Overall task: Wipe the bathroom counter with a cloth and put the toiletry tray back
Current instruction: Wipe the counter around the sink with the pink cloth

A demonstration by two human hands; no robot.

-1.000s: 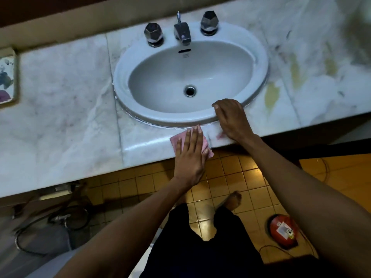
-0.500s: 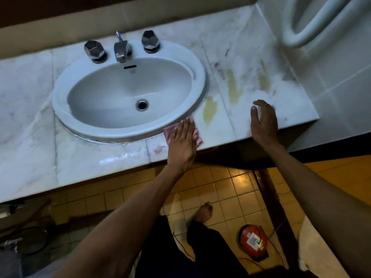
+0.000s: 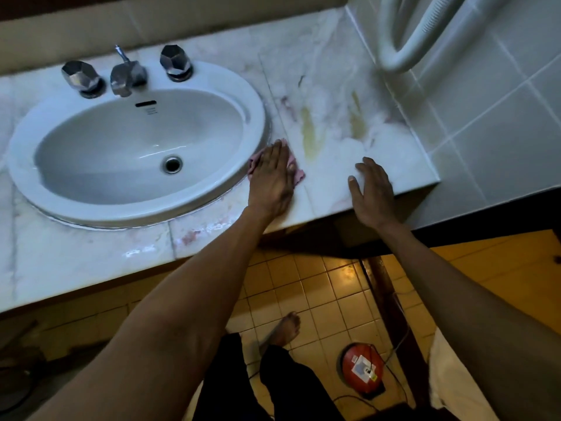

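A pink cloth (image 3: 299,174) lies on the white marble counter (image 3: 334,110), just right of the sink's rim. My left hand (image 3: 273,177) presses flat on the cloth and covers most of it. My right hand (image 3: 372,189) rests flat on the counter near its front right corner, fingers apart and holding nothing. Yellowish stains (image 3: 309,132) streak the marble beyond both hands. No toiletry tray is in view.
A white oval sink (image 3: 91,202) with a metal tap (image 3: 126,75) and two faceted knobs fills the counter's left. A tiled wall (image 3: 491,123) and a white pipe (image 3: 403,34) close off the right end. Below are yellow floor tiles, my foot and a red round device (image 3: 362,367).
My left hand has slid the cloth from the counter's front edge to the right around the sink rim. My right hand moved right to the counter's corner. The view shifted right.
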